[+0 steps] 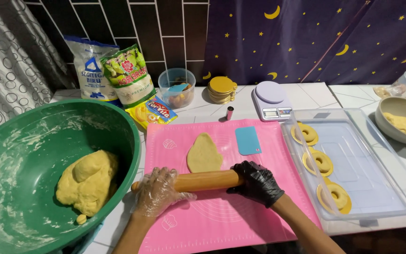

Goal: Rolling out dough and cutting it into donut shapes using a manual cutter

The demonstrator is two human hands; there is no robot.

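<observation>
I take the pink mat [240,221] as my landmark, spread flat on the white tiled bench [320,91]. Left of the mat sits the big green bowl [19,141], a large lump of yellow dough [88,181] inside it. Right of the mat lies a clear tray [367,178] holding three dough rings on gold discs (all along its near-left side). On the mat, the wooden rolling pin [203,180] lies crosswise, touching the near edge of a flattened dough piece [204,153]. My left hand [158,190], in a clear plastic glove, is pressed over the pin's left end, fingers curled on it; my right hand [257,182], in a black glove, is clasped around its right end. A small blue scraper [248,140] rests on the mat's far part.
</observation>
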